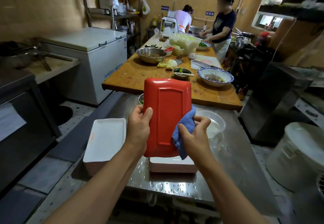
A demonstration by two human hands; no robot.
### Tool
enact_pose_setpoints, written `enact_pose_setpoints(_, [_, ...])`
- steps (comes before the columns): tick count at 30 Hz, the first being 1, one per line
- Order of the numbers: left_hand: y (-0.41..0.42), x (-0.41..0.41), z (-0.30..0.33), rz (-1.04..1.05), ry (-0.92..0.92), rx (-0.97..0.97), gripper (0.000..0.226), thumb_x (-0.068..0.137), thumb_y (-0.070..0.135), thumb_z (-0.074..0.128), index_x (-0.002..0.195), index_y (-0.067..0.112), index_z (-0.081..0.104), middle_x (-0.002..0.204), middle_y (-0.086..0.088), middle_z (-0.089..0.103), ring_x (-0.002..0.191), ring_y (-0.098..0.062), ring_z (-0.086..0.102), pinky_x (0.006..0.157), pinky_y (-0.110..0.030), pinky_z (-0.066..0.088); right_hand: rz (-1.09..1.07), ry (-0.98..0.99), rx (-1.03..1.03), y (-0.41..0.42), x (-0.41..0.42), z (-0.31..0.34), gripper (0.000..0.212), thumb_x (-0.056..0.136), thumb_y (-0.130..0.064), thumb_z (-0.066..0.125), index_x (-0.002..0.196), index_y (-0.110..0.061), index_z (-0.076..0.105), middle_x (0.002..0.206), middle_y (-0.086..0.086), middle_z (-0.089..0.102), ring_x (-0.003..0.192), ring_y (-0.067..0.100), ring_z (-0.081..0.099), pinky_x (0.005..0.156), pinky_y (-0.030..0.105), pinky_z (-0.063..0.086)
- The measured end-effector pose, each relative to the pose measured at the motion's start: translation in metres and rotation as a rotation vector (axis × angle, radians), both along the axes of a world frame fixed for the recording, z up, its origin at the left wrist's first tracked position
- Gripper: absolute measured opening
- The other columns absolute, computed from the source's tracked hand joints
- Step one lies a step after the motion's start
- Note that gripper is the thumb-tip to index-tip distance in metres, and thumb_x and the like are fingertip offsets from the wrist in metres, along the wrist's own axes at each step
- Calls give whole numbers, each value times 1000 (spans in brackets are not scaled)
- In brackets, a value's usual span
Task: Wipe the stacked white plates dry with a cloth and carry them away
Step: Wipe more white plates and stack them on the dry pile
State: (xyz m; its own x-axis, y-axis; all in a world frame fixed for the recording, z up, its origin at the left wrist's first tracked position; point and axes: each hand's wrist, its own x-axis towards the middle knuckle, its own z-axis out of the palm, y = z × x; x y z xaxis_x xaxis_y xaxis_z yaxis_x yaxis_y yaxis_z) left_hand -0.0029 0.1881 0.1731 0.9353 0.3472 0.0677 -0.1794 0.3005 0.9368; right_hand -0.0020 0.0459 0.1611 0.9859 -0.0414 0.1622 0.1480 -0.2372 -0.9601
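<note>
Two forearms reaching in from the near edge, meeting over the steel worktop (233, 155). Left hand (139, 126) gripping the left rim of a rectangular plate (166, 117), thumb curled onto its red underside, fingers behind and out of sight. Plate held upright and tilted, red back toward the camera, lifted clear above the stack beneath. Right hand (194, 132) bunched round a blue cloth (184, 132), pressing it against the plate's lower right edge. Stack of plates (172, 166) sitting near the front edge of the worktop, directly under the held one, white faces up, with water beads scattered before it. Second stack (105, 138) toward the left edge, apparently the finished pile, though not certain. Clear bowl (214, 124) just right of the hands, further back. Step in hand, by the look of it: drying the underside and rim. Best done with long strokes along the raised foot ridge, where water tends to collect, then round all four edges. Firm hold with the left hand worth keeping, a wet glazed plate likely being slippery. Plenty undone: the near stack unwiped, nothing yet carried off.
</note>
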Motion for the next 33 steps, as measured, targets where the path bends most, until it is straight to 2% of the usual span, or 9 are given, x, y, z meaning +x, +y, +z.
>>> enact_pose_setpoints(3, [-3,3,-10,-59,61,100,10,100,18,42,100,19,53,95,-6,66,78,-9,68,66,-24,54,0,62,60,-12,9,8,44,85,-5,64,109,-13,28,111,13,52,98,23,62,91,43,51])
enact_pose_setpoints(5, [2,4,-11,-144,111,226,19,99,20,46,117,19,51,110,-4,63,96,-9,65,71,-19,50,12,15,10,-20,13,11,45,82,-2,64,108,-13,28,109,12,52,96,20,61,88,39,52])
enact_pose_setpoints(10, [29,12,26,-69,-6,681,93,73,32,78,146,32,20,132,12,37,120,-5,38,93,-30,39,169,-97,-228,-45,19,20,46,79,-1,65,99,-19,28,90,-3,50,72,2,57,61,14,49])
enact_pose_setpoints(13, [41,23,59,-344,-12,808,61,69,27,82,121,33,51,114,11,62,106,-10,58,81,-29,52,287,-153,-363,-54,20,26,47,77,0,64,94,-26,29,83,-4,47,60,-2,52,53,14,43])
enact_pose_setpoints(15, [45,27,62,-591,28,770,42,72,16,80,108,28,62,96,3,71,91,-15,68,72,-29,58,355,-155,-383,-59,20,30,47,76,1,64,93,-26,29,82,-5,43,59,-3,48,51,16,42])
enact_pose_setpoints(17, [45,26,57,-665,18,729,48,71,11,80,112,27,62,96,1,71,90,-17,69,69,-27,57,387,-162,-391,-63,21,35,47,76,2,64,94,-24,30,84,-4,41,62,-1,45,53,18,41])
enact_pose_setpoints(22, [34,18,38,-529,-31,553,50,62,15,77,109,25,62,91,1,72,86,-19,70,70,-27,57,325,-274,-467,-50,22,43,41,83,-4,62,103,-21,31,96,-1,47,84,20,53,73,38,47])
enact_pose_setpoints(27, [25,11,32,-435,-30,477,44,61,2,77,100,20,65,85,-1,72,76,-16,68,69,-29,58,184,-483,-527,-15,23,41,36,88,-19,60,118,-14,42,104,-1,47,91,17,46,78,33,35])
enact_pose_setpoints(33, [48,-4,36,-389,51,289,54,59,8,71,113,10,60,99,-12,70,87,-29,69,71,-38,60,102,-387,-581,-53,24,19,38,85,-33,47,116,-11,43,100,8,53,88,26,53,74,35,41])
